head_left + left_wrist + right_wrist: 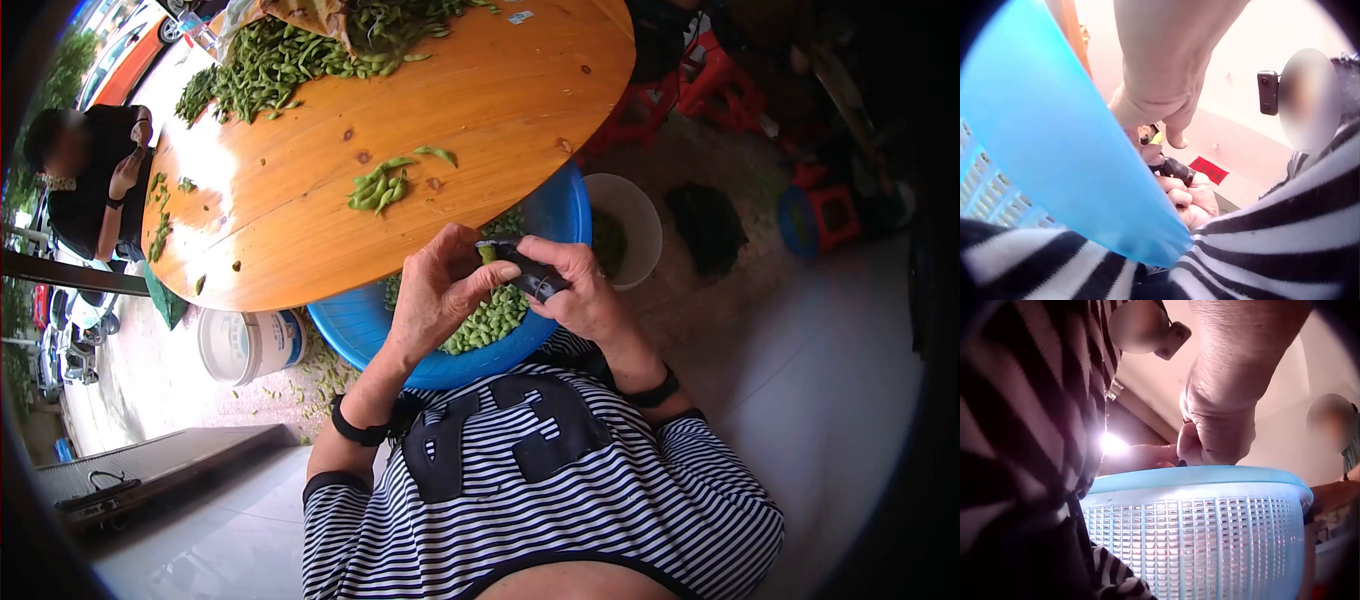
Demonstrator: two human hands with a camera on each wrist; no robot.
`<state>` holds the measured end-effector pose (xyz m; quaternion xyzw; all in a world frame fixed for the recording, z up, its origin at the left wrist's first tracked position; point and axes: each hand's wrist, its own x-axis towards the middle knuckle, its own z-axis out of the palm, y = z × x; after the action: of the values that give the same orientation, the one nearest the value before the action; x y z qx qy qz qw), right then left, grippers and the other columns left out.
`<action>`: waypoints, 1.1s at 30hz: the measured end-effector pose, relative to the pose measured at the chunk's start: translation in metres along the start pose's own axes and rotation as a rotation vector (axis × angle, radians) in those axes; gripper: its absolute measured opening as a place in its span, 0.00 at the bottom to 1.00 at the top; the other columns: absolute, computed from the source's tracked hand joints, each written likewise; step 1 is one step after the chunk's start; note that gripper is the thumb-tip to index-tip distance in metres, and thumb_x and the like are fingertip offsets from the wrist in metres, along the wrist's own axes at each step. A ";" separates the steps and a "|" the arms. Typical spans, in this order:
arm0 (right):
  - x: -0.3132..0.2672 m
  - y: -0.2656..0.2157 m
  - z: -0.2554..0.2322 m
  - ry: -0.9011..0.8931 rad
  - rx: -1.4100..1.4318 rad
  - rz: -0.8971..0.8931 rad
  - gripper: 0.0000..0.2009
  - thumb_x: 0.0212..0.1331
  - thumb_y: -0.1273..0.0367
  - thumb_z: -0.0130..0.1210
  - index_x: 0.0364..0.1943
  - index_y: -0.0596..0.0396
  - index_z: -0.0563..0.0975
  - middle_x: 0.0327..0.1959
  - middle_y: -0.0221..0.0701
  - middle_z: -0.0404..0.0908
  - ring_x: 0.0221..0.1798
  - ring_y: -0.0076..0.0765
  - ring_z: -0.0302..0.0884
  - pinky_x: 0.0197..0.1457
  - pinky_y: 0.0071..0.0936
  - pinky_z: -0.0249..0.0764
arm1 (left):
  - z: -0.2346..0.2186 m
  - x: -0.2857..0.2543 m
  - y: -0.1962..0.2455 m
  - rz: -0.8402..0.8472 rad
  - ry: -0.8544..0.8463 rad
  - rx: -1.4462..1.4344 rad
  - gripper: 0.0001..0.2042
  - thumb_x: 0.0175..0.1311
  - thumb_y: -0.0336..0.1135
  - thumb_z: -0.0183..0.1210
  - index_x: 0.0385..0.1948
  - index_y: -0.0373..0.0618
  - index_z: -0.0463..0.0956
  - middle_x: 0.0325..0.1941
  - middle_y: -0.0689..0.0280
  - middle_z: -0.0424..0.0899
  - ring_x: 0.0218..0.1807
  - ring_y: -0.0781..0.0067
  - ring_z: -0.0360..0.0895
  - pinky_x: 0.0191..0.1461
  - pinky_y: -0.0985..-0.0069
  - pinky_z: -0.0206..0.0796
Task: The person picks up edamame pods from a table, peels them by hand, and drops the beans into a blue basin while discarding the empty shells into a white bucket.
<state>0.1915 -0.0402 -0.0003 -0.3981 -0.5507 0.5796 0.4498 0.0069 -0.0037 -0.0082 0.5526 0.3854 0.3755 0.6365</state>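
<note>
Over the blue basket (345, 345) my two hands meet. The thumb and fingers of my left hand (438, 290) pinch a green soybean pod (487, 254). Facing it, my right hand (592, 300) grips a dark, glossy, tube-like object (540, 280), whose end reaches the pod. I cannot tell exactly what this dark object is. Beneath the hands, shelled green beans (490, 322) lie in the basket. In the left wrist view the dark object (1177, 169) and a bit of the pod (1157, 138) show between the fingers. The basket rim (1210, 475) hides most of the grip in the right wrist view.
On the wooden table (480, 120) lie a large heap of pods (300, 70) and a small pile (378, 188). White buckets (230, 345) stand left and right of the basket. Another person (95, 190) sits at the left. Red stools (720, 90) stand at the far right.
</note>
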 end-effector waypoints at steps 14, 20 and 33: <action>0.001 0.010 -0.008 0.008 -0.170 -0.076 0.17 0.41 0.87 0.47 0.41 0.69 0.75 0.31 0.36 0.73 0.30 0.28 0.68 0.32 0.24 0.65 | -0.015 -0.005 0.014 -0.029 -0.238 0.199 0.13 0.73 0.31 0.44 0.52 0.31 0.67 0.24 0.62 0.80 0.24 0.74 0.78 0.32 0.77 0.69; 0.001 0.010 0.023 0.263 -0.726 -0.295 0.20 0.36 0.85 0.56 0.41 0.65 0.74 0.32 0.42 0.69 0.35 0.54 0.73 0.34 0.38 0.70 | 0.001 -0.001 -0.016 -0.152 -0.135 -0.485 0.15 0.71 0.31 0.40 0.53 0.34 0.67 0.42 0.58 0.78 0.39 0.74 0.78 0.38 0.76 0.70; 0.006 0.010 0.010 0.204 -0.405 -0.126 0.16 0.42 0.85 0.49 0.39 0.65 0.76 0.31 0.37 0.71 0.33 0.37 0.72 0.33 0.27 0.69 | 0.013 -0.003 -0.013 -0.143 0.004 -0.497 0.11 0.67 0.34 0.42 0.39 0.38 0.72 0.31 0.67 0.73 0.28 0.78 0.67 0.31 0.80 0.61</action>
<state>0.1797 -0.0371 -0.0092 -0.5018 -0.6311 0.3847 0.4493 0.0180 -0.0126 -0.0197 0.3500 0.3208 0.4140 0.7767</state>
